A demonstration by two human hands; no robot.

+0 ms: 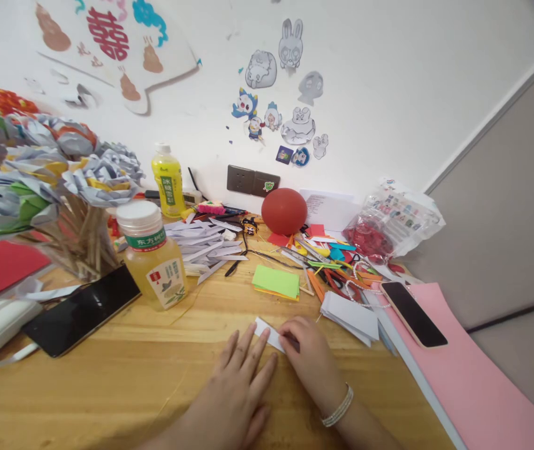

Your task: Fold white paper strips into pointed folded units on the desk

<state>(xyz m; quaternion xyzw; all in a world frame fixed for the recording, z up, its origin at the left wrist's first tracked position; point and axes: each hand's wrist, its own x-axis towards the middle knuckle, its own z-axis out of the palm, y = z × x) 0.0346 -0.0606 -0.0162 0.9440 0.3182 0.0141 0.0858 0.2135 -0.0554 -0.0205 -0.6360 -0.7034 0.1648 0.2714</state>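
A narrow strip of white paper (269, 334) lies on the wooden table in front of me. My left hand (241, 384) is flat with its fingers stretched out, the fingertips resting on the strip's left part. At the strip's right end, my right hand (306, 353) is curled with thumb and forefinger pinched on the paper. A beaded bracelet (338, 406) circles the right wrist. Just beyond the hands is a stack of green paper slips (276, 281) with yellow ones beneath. A stack of white paper slips (351, 314) lies to the right.
A juice bottle (154, 262), a black phone (86, 309) and paper flowers (60, 169) stand or lie left. White paper strips (201, 244), a red balloon (284, 211) and scissors (336, 278) are behind. Another phone (415, 312) rests on pink paper (477, 375) at right.
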